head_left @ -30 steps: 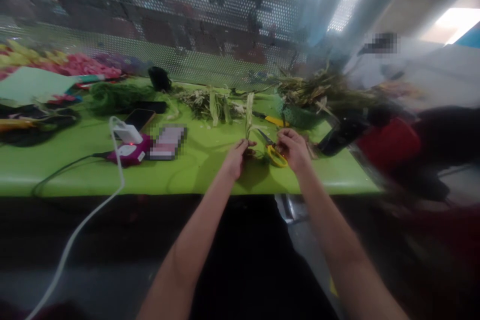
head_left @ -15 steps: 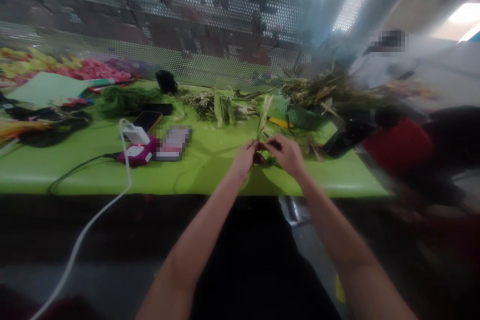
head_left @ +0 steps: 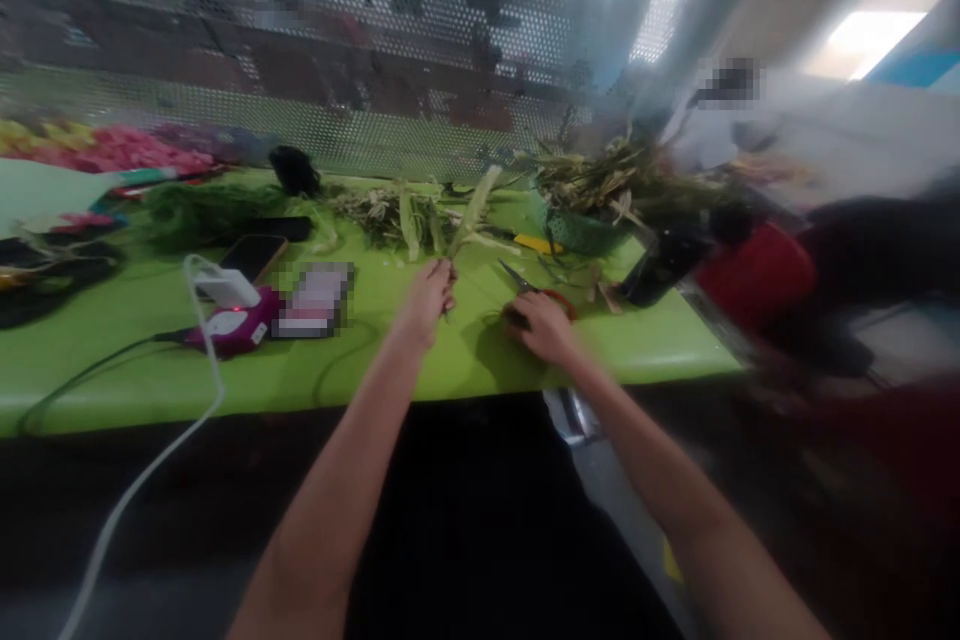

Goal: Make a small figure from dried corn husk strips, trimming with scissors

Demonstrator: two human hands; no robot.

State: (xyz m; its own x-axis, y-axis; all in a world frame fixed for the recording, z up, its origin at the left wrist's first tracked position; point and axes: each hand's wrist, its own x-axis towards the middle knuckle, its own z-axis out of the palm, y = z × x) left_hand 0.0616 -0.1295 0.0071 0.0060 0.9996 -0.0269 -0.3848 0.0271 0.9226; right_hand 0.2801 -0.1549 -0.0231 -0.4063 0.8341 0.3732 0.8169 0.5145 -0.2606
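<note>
Two hands apart: left hand (head_left: 433, 296) clamped on a pale leafy strip (head_left: 475, 208) above the green table (head_left: 649, 345), right hand (head_left: 540, 328) over the scissors (head_left: 518, 277), can't tell if gripping. Tool-handling step, I'd guess; next move needs a sure handle grip.

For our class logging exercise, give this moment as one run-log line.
left hand: gripping pale plant strip | right hand: at scissors, grip unclear | surface: green table | nearby: green container with dried stalks
</note>
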